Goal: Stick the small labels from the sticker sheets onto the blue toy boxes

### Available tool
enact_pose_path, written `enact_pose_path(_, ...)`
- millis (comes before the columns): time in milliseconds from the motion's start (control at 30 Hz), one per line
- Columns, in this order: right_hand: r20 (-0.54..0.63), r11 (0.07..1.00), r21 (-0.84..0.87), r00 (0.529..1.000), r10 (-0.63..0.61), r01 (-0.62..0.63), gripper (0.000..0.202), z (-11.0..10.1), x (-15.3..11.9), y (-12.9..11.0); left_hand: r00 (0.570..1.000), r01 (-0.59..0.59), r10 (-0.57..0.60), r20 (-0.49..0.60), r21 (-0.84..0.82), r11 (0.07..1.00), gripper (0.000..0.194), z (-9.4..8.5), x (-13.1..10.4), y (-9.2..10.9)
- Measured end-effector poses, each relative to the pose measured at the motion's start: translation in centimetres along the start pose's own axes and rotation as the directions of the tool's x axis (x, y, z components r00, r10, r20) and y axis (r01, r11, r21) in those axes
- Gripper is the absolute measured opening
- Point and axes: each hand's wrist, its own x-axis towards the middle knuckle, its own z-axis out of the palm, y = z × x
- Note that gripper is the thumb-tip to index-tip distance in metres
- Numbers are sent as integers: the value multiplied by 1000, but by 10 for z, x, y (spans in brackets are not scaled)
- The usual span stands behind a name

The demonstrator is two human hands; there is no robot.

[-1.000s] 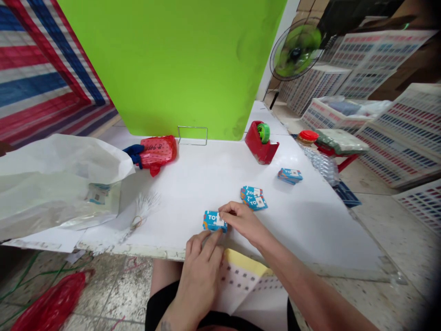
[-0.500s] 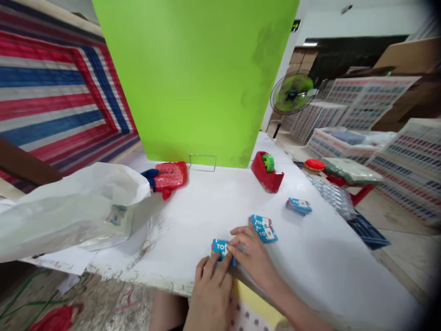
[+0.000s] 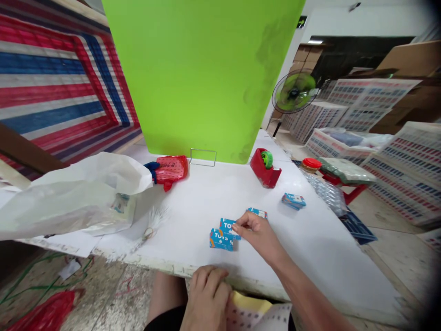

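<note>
Between thumb and fingers my right hand (image 3: 257, 232) pinches a blue TOYS card (image 3: 227, 225), which overlaps the top of another blue card or small stack (image 3: 221, 240) on the white table. Part of a second card pile (image 3: 257, 212) shows just behind my right hand. Farther right lies a third stack of blue cards (image 3: 294, 200). My left hand (image 3: 211, 287) rests at the table's front edge, fingers curled and close together; whether anything is under them is hidden.
A red tape dispenser (image 3: 265, 169) stands at the back right, near a green board (image 3: 203, 82) and a wire stand (image 3: 203, 157). At left lie a red plastic packet (image 3: 171, 169), a large white bag (image 3: 79, 193) and a bundle of thin ties (image 3: 151, 225).
My left hand has drawn back from the cards to the table edge. My right hand has moved slightly right and up and now holds a card over the near stack.
</note>
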Motion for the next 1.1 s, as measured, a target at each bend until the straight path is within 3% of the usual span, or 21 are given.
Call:
enact_pose_path(300, 41, 990, 124, 997, 67, -72, 20, -3, 2, 6, 1000, 14, -13, 20, -57, 998, 19, 12, -6, 6)
enact_pose_path(400, 22, 996, 57, 997, 71, -72, 17, 6, 0, 6, 998, 45, -42, 52, -57, 997, 21, 6, -3, 8)
enact_pose_path(533, -1, 999, -15, 999, 35, -35, 12, 18, -4, 8, 999, 39, -39, -5, 7, 999, 30, 0, 6, 5)
enact_pose_path(867, -40, 975, -210, 996, -84, 74, 7, 23, -6, 19, 993, 53, -66, 95, 132, 990, 32, 12, 24, -11)
enact_pose_path(967, -98, 972, -201, 985, -142, 120, 7, 21, -4, 18, 993, 62, -74, 96, 122, 991, 31, 14, 26, -14)
enact_pose_path(1100, -116, 990, -106, 988, -102, 90, 12, 8, 3, 15, 996, 50, -57, 68, 100, 994, 28, 10, 31, -13)
